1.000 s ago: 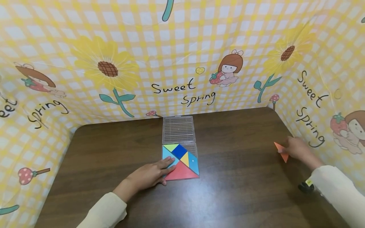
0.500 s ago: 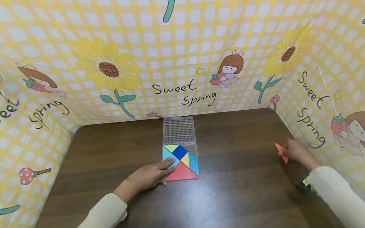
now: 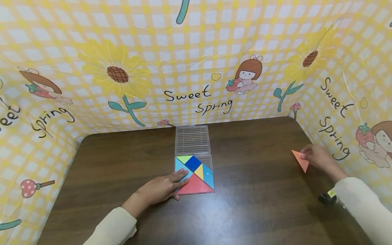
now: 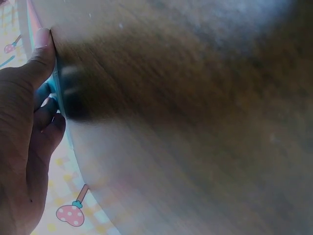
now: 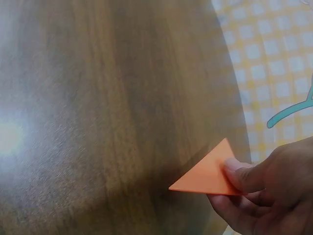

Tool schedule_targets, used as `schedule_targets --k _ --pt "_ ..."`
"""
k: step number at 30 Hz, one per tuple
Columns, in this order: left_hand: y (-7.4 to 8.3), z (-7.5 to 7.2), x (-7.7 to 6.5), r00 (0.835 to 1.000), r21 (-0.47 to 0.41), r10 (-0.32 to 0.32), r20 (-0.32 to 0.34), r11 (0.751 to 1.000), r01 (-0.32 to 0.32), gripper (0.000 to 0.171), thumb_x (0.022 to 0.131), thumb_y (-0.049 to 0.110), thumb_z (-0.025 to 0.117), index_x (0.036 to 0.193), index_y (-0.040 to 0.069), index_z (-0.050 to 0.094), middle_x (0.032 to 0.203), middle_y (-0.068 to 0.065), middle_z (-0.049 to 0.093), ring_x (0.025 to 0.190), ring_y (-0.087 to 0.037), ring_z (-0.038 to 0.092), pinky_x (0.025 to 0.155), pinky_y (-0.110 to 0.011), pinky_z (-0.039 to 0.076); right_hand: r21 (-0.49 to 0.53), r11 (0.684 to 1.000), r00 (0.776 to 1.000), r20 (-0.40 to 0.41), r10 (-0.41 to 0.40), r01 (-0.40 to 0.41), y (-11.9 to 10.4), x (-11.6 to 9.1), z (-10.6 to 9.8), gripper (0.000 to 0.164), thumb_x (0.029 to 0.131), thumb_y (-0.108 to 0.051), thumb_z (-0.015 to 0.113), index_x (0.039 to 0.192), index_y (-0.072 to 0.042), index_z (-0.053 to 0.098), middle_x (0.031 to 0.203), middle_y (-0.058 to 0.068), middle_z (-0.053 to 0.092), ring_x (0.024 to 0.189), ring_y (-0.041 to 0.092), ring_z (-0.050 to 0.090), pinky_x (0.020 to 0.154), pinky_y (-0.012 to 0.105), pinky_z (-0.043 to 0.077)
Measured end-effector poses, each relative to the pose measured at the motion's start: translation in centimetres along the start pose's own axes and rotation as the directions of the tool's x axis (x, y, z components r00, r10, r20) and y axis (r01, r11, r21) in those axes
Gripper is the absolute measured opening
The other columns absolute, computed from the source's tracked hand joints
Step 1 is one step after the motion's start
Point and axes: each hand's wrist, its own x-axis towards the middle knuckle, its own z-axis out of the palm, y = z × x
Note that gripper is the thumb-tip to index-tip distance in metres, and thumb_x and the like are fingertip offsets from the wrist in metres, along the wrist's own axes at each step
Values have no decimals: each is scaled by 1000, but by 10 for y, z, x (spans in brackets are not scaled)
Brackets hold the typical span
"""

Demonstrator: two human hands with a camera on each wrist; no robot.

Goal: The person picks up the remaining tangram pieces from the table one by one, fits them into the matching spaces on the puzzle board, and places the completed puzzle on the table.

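In the head view, my left hand [image 3: 162, 187] rests on the lower left of a clear tangram case [image 3: 211, 160], its fingers lying over the light blue triangle [image 3: 180, 165] and the red triangle [image 3: 197, 185]. The left wrist view shows the thumb [image 4: 43, 39] against the case's edge. A green piece [image 3: 184, 158], a dark blue square [image 3: 193, 163], a yellow triangle [image 3: 199, 171] and a blue piece [image 3: 208, 175] also lie in the case. Far to the right, my right hand [image 3: 320, 160] pinches an orange triangle [image 5: 205, 175] by one side between thumb and fingers, above the table.
The case's see-through lid [image 3: 192, 140] lies flat behind it, near the back edge of the brown table [image 3: 251, 149]. A yellow checked cloth [image 3: 171, 68] hangs around the back and sides. The right hand is close to the table's right edge.
The right hand has risen slightly and shifted a little with the orange triangle, which shows more of its face now. The left hand and the case have stayed in place.
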Motion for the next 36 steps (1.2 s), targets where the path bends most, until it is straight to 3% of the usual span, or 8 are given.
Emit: schedule_targets --k 5,19,29,32,36 --pt "0 0 -1 1000 -10 -4 4 1000 4 63 93 45 57 147 16 40 157 -8 31 143 -24 33 95 -35 51 80 997 999 -54 7 -3 -11 0 -1 27 90 -12 66 101 12 59 87 22 67 69 20 64 55 29 51" --pt "-2 -1 -1 1000 -12 2 -1 1000 -2 63 93 45 57 147 15 41 157 -9 31 143 -24 33 96 -34 51 83 994 963 -266 -39 64 -41 0 -3 27 94 -21 63 103 4 55 99 26 66 80 30 67 56 26 48" --pt "0 -1 0 1000 -12 -3 3 1000 3 63 93 45 57 147 16 41 157 -9 31 143 -24 33 94 -34 52 212 975 959 -284 3 60 -51 5 0 32 97 -26 58 107 4 53 102 28 66 83 32 69 55 25 52" --pt "1 -1 0 1000 -18 -5 5 1000 5 62 93 44 57 146 15 41 157 -9 31 143 -24 33 94 -35 52 290 955 964 -266 24 56 -54 9 1 32 97 -22 58 110 7 52 104 29 65 80 25 71 60 28 56" --pt "1 -1 0 1000 -22 -4 5 1000 4 62 93 43 58 146 15 42 156 -9 31 143 -24 33 95 -35 51 483 873 974 -222 43 71 -60 12 4 32 97 -12 57 114 13 47 92 16 66 71 8 69 69 30 58"
